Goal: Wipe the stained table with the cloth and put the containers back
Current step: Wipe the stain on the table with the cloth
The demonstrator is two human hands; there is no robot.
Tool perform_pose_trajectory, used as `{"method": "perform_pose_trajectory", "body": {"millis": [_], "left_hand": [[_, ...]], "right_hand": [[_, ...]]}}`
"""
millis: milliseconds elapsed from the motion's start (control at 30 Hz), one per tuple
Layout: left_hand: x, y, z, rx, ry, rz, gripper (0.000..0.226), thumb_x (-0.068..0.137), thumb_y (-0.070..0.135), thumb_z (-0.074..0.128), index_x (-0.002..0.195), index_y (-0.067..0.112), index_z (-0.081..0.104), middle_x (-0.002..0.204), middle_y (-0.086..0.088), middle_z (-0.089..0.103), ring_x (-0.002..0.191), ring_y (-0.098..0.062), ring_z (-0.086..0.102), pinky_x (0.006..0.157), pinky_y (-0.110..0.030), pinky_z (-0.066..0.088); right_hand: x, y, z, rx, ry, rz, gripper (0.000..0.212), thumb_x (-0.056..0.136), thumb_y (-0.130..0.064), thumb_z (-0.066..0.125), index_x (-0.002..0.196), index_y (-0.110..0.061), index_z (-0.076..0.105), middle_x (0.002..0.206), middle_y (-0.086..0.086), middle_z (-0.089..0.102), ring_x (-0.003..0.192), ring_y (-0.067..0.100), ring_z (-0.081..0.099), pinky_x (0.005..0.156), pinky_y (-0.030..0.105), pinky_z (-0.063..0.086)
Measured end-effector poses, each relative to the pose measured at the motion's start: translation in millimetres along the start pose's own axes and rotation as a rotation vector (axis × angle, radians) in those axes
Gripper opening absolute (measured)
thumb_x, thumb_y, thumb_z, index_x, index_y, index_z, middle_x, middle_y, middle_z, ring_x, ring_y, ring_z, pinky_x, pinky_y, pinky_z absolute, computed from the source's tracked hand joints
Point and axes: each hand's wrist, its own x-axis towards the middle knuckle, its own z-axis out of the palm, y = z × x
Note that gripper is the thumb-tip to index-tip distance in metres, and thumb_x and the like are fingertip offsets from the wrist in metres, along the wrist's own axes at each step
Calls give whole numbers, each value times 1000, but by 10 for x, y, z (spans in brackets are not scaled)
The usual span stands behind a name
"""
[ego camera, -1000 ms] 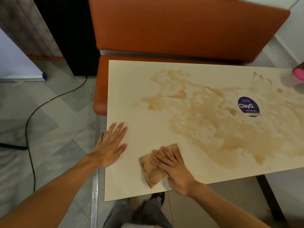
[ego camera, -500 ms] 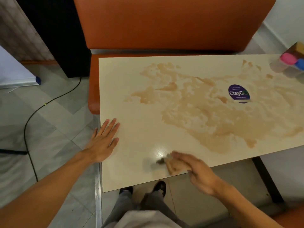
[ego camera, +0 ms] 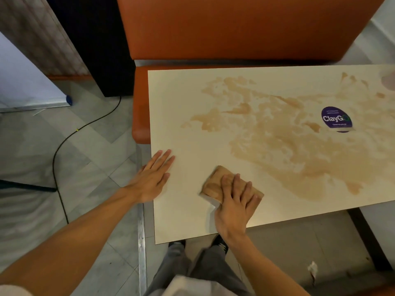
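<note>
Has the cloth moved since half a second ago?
Yes. The cloth under the right hand has moved away from the near edge of the table, toward the stain.

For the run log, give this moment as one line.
phase: wipe; right hand: pressing cloth flat; left hand: flat on table edge; stain: large, unwiped

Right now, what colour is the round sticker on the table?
The sticker is dark purple with white lettering, seen in the head view.
</note>
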Motion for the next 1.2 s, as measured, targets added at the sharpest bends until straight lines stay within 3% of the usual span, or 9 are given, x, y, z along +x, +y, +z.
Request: {"method": "perform_pose_trajectory", "body": {"millis": [267, 433, 567, 633, 733, 900, 967, 1067, 1200], "left_hand": [[-71, -137, -55, -325, 218, 43, 52, 98, -7, 35, 147, 8, 32, 156, 2, 21, 147, -15, 15, 119, -18, 7], [-206, -179, -100, -523, 245, -59, 49, 97, -10, 34, 141, 9, 44, 147, 6, 36, 141, -8, 28, 116, -15, 16], [-366, -190, -183, -689, 341, -287, 41, 101, 1, 37, 128, 21, 60, 131, 3, 58, 106, -2, 59, 91, -7, 42], [-477, -208, -176, -808, 405, -367, 37, 100, 0, 39, 118, 21, 65, 123, -4, 65, 104, -9, 63, 94, -21, 49], [-742, -164, -200, -1034, 483, -490, 32, 99, -5, 40, 111, 12, 65, 117, -15, 67, 89, -14, 69, 74, -22, 56], [-647, 707, -564, -1243, 684, -466, 33, 94, -11, 43, 107, 8, 66, 109, -11, 70, 86, -23, 71, 68, -26, 58], [-615, 948, -633, -1250, 606, -386, 37, 90, -13, 49, 111, 13, 65, 117, -6, 69, 99, -27, 68, 79, -32, 56], [-587, 1291, -596, -1231, 324, -274, 69, 74, 11, 76, 133, 34, 50, 136, 19, 53, 121, -9, 55, 97, -34, 49], [-409, 1676, -684, -1148, 117, -186, 99, 60, 25, 70, 146, 42, 23, 138, 26, 46, 128, 4, 44, 100, -27, 47]], "right_hand": [[-446, -759, 253, -45, -62, -261, 98, 61, -5, 68, 149, -25, 30, 159, 10, 22, 144, 45, 8, 109, 63, 7], [-734, -962, 205, -61, -242, -397, 96, 59, -9, 63, 147, -26, 32, 160, 8, 18, 144, 48, 8, 109, 61, 3], [-839, -1101, -81, 117, -548, -478, 74, 86, -8, 46, 149, -34, 20, 162, -3, 1, 146, 36, -16, 115, 56, -11], [-788, -1085, -156, 269, -605, -474, 65, 92, -9, 44, 147, -37, 25, 160, -5, 18, 148, 31, 2, 117, 49, 1], [-627, -999, -366, 657, -745, -337, 52, 97, -6, 42, 144, -28, 38, 145, -5, 46, 135, 11, 39, 116, 29, 25], [76, -559, -1365, 942, -654, -277, 24, 102, -23, 43, 122, -24, 55, 89, -18, 63, 81, -3, 58, 72, 7, 43], [220, -525, -1410, 961, -620, -231, 27, 102, -29, 43, 125, -22, 54, 87, -19, 61, 86, -1, 57, 77, 11, 43], [216, -544, -1384, 987, -641, -174, 40, 100, -41, 41, 138, -28, 46, 127, -12, 60, 122, 13, 53, 107, 36, 42], [191, -621, -1385, 1041, -704, -218, 53, 93, -61, 38, 141, -40, 40, 137, -12, 54, 125, 6, 52, 108, 37, 43]]}}
